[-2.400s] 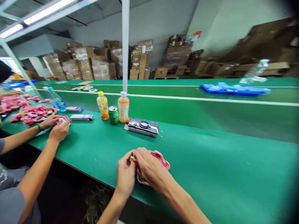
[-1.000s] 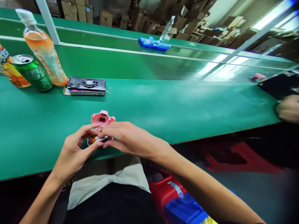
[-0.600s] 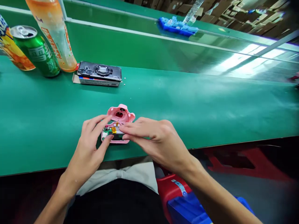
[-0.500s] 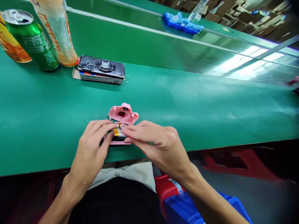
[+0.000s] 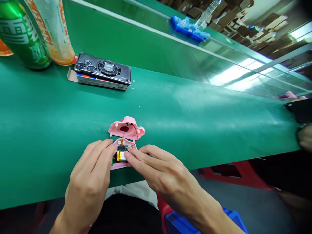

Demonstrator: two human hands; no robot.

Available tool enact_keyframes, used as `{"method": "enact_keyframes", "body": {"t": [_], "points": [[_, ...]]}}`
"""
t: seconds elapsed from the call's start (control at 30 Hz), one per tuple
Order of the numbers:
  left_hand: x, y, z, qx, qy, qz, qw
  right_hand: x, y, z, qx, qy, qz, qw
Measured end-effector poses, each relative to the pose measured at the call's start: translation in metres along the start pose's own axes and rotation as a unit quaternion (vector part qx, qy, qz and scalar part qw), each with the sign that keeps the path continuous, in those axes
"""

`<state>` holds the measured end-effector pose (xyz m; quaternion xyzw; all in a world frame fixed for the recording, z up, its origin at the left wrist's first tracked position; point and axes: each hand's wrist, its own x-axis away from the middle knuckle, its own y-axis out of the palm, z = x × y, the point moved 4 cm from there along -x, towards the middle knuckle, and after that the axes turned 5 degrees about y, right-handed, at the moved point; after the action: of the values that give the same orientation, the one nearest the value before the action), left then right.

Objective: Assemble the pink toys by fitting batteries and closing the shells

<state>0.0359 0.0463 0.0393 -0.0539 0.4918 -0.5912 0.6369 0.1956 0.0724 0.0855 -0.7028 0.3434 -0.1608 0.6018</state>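
Observation:
On the green tabletop lies an opened pink plastic casing, its parts joined by thin wires and an orange ribbon. The rounded shell half point(image 5: 117, 130) lies away from me with its inside showing. Nearer is the pink half point(image 5: 120, 166), holding a green circuit board point(image 5: 129, 147). A small silver battery point(image 5: 122, 156) with yellow tape at one end rests inside it. My left hand point(image 5: 91, 172) grips the near half's left side, fingers closed together. With thumb and fingers, my right hand point(image 5: 165, 172) holds the battery's right end, which is partly hidden.
A phone point(image 5: 103, 68) lies on a small box point(image 5: 99, 82) at the back left, beside a bottle point(image 5: 56, 35) and a green can point(image 5: 23, 35). A blue tray point(image 5: 188, 28) sits beyond the ledge. Another person's hand point(image 5: 305, 138) shows at the right edge.
My view has shifted, so the casing and hands sit lower. The battery has turned and lies further down in the near half, uncovering the circuit board. Another person's hand has appeared at right.

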Motion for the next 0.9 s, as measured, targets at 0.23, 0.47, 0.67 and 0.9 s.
{"method": "enact_keyframes", "body": {"t": [0.23,0.47,0.67,0.9], "points": [[-0.002,-0.002,0.001,0.019,0.008,-0.010,1.000,-0.002,0.000,-0.006,0.056,-0.030,0.001,0.998],[0.005,-0.004,-0.008,0.058,0.037,-0.110,0.992,0.008,0.003,-0.013,0.127,-0.024,-0.015,0.992],[0.007,-0.004,-0.007,0.052,0.054,-0.112,0.991,0.022,0.017,-0.005,0.051,0.031,0.069,0.996],[0.007,-0.002,-0.009,0.040,0.048,-0.116,0.991,0.034,0.032,-0.007,-0.040,0.094,0.187,0.977]]}}
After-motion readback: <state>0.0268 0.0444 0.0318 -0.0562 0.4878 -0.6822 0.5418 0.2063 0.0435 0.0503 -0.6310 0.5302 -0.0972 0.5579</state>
